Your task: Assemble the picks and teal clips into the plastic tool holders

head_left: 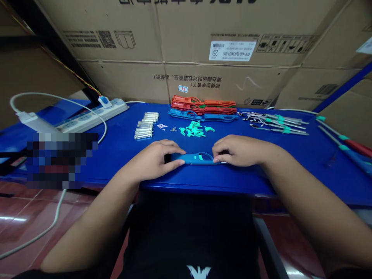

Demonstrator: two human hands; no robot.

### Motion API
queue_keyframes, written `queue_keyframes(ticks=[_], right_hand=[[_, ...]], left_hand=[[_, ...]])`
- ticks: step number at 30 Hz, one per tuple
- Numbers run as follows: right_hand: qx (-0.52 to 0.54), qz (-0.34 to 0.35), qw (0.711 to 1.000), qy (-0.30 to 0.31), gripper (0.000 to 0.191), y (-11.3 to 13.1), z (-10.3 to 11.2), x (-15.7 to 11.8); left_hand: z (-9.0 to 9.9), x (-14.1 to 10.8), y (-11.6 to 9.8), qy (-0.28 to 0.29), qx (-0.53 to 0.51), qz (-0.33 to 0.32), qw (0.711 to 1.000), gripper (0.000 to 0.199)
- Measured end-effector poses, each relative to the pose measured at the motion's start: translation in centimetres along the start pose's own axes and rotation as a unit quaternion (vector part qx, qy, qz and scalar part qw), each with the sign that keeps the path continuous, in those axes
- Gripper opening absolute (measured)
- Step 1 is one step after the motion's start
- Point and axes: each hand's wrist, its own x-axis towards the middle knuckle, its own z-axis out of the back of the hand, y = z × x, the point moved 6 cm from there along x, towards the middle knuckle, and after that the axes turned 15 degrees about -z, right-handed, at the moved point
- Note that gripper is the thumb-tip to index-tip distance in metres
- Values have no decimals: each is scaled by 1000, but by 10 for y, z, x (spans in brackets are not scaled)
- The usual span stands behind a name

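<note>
Backdrop: printed cardboard (188,68) stands behind everything, its lettering upside down.
Bench: a blue bench (209,180) runs under both grips, a person seated at it.
Power strip: a white power strip (94,116) with a plug at its far end lies beyond and left of the left grip (158,159).
Cylinders: pale, metal-ended cylinders (144,131) sit in a column, just beyond the left grip.
Left grip: closed around one end of the blue casing (192,159), thumb on the near edge, fingers on the far one.
Blue casing: stretched between the two grips, its oval opening nearer the right grip (241,151); from here I cannot tell whether it touches the bench.
Green pieces: a loose heap of green pieces (194,130) beyond the gap between the grips.
Shells: orange, red and blue shells (203,109) in rows, farther out behind that heap.
Right grip: narrow, thumb and forefinger pinched at the casing's other end, a thin metallic bit showing by the thumb.
Wired rods: metal rods with wires (280,123), beyond and right of the right grip.
Long pieces: long pieces with red and blue handles (356,149), well off to its right.
</note>
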Motion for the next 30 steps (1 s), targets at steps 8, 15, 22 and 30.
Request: queue_keyframes(ticks=[8,15,22,30], right_hand=[[16,17,999,-39,28,-7,13,-5],[37,42,992,-113,40,1,20,-5],[2,64,993,-96,43,19,1,13],[76,12,987,-139,29,-13,27,-16]], left_hand=[[-3,6,-4,-4,6,17,1000,32],[-2,2,-2,14,-7,31,999,44],[-1,2,-5,-2,-7,16,1000,37],[11,-3,2,-74,17,51,996,34]])
